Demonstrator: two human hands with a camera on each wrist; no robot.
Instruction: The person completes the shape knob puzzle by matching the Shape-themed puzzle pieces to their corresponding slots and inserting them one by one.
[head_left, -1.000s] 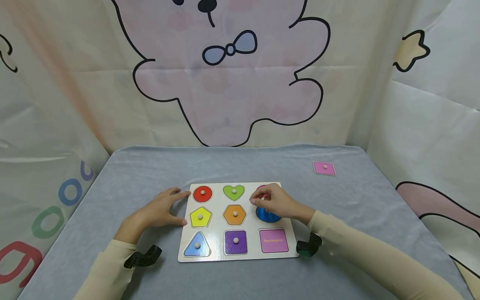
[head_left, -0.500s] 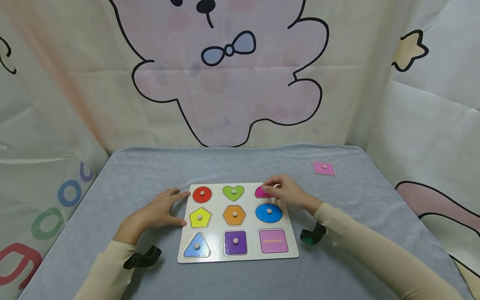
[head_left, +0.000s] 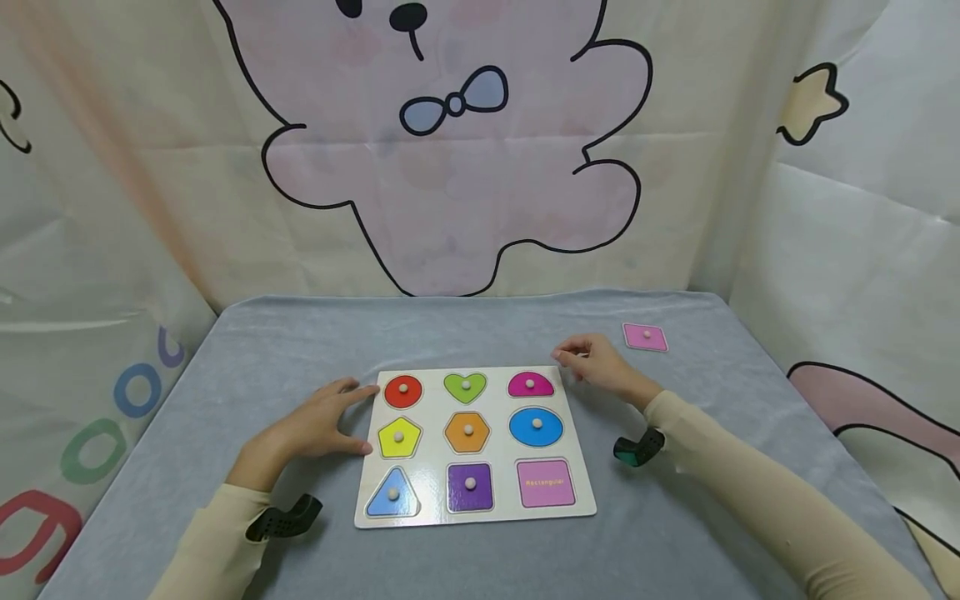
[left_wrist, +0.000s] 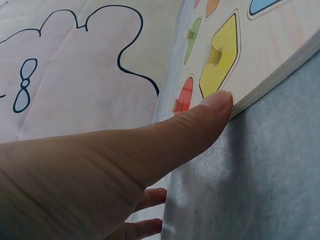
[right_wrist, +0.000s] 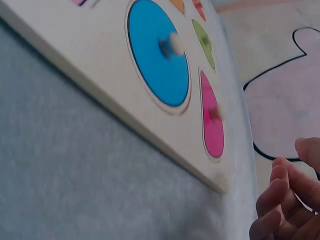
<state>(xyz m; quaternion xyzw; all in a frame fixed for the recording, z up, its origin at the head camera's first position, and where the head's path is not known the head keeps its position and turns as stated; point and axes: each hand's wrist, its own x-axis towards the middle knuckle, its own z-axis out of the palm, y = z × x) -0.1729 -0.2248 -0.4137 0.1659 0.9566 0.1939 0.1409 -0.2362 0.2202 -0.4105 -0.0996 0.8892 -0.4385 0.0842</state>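
A white shape puzzle board [head_left: 431, 471] lies flat on the cloth. Knobbed pieces fill its slots, among them a blue oval [head_left: 536, 427], a pink half circle [head_left: 530, 384] and a purple square [head_left: 470, 487]. The bottom right slot [head_left: 545, 482] shows a pink floor with printed lettering. My left hand [head_left: 311, 423] rests at the board's left edge, its thumb [left_wrist: 200, 122] touching the edge by the yellow pentagon [left_wrist: 220, 55]. Beyond the top right corner is my right hand [head_left: 600, 364], holding nothing, fingers loosely bent. Behind it lies a pink rectangle piece [head_left: 645, 337] with a knob.
Grey-blue cloth [head_left: 360, 333] covers the table. Printed curtains [head_left: 465, 183] hang at the back and both sides. A dark band device sits at each wrist, the left one [head_left: 285, 518] and the right one [head_left: 640, 448].
My right hand has moved from over the blue oval and pink half circle, back and to the right, off the board toward the pink rectangle. The left hand has stayed in place.
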